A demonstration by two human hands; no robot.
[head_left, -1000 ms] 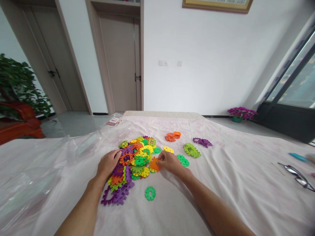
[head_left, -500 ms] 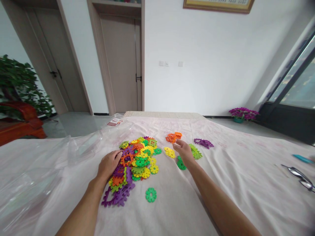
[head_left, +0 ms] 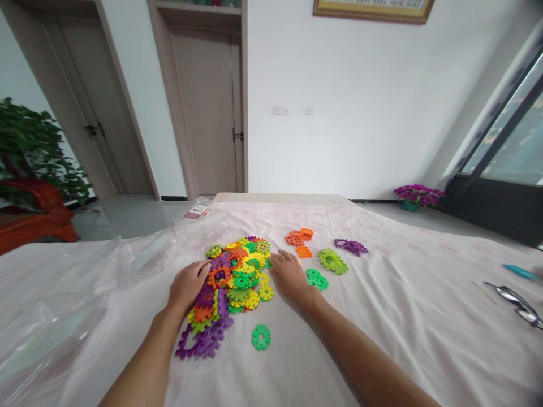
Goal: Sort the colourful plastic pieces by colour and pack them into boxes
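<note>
A mixed pile of plastic interlocking pieces lies in front of me: purple, orange, yellow and green squares and notched discs. My left hand rests against its left side, by the purple squares, fingers loosely extended and their tips partly hidden. At the pile's right edge is my right hand, palm down, fingers outstretched near a green disc. Sorted apart lie orange squares, a single orange square, light green pieces, green discs and purple squares. Yellow discs are mostly hidden behind my right hand.
One green disc lies alone near me on the pale cloth. Clear plastic packaging spreads along the left. Eyeglasses and a blue object are at the right edge.
My right hand has moved left, from beside the orange squares to the pile's edge. An orange square now lies below the orange group. My left hand stays in place.
</note>
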